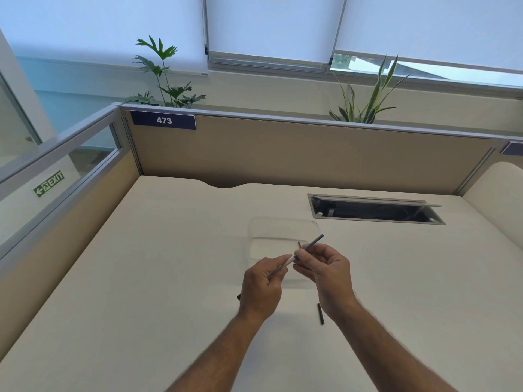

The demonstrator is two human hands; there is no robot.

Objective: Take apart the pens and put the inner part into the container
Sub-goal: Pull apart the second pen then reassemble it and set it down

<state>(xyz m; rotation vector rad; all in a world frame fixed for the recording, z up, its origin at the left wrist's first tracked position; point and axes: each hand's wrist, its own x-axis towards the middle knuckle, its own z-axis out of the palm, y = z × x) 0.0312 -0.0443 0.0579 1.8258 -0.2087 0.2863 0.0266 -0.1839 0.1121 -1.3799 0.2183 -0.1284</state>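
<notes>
Both my hands hold one pen above the desk's middle. My left hand (261, 287) pinches its white lower section (288, 261). My right hand (325, 274) grips the dark barrel (312, 243), which points up and to the right. Just behind the hands a clear plastic container (283, 230) sits on the desk, with a small dark piece (299, 244) seen inside it. A dark pen part (320, 314) lies on the desk below my right wrist. Another dark piece (239, 296) peeks out from behind my left hand.
The cream desk (141, 278) is walled by beige partitions at the back and left. An open cable tray (376, 212) is sunk into the desk at the back right. Plants stand behind the partition.
</notes>
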